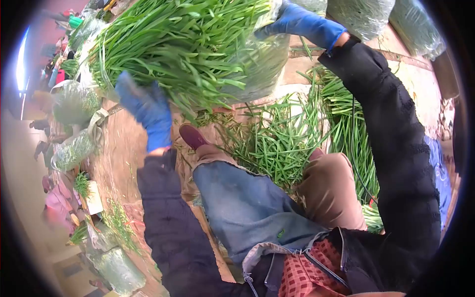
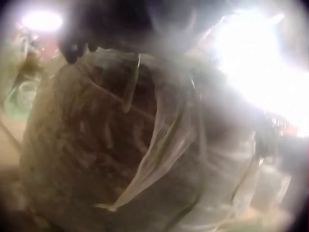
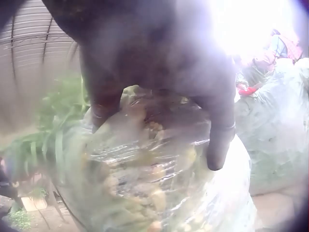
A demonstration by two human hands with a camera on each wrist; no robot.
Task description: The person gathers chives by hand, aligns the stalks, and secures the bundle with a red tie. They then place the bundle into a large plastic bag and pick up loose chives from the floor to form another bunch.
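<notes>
A large bundle of long flat-leaved greens (image 1: 173,44), partly in a clear plastic bag (image 1: 264,69), lies in front of me in the head view. My right hand (image 1: 309,24), in a blue glove, is spread over the bag's right end. In the right wrist view its dark, backlit fingers (image 3: 222,145) straddle the shiny plastic. The left hand (image 1: 146,111), also blue-gloved and blurred, has its fingers extended at the leaves' near left side. The left wrist view shows a loose fold of plastic (image 2: 159,154) on a bag's end, below a dark hand.
Loose cut greens (image 1: 279,143) cover the floor between my feet, with a longer pile (image 1: 349,123) by the right knee. Plastic-wrapped bundles (image 1: 361,17) stand at the upper right. More wrapped bundles (image 1: 74,148) line the left. A maroon shoe (image 1: 193,137) is near the left hand.
</notes>
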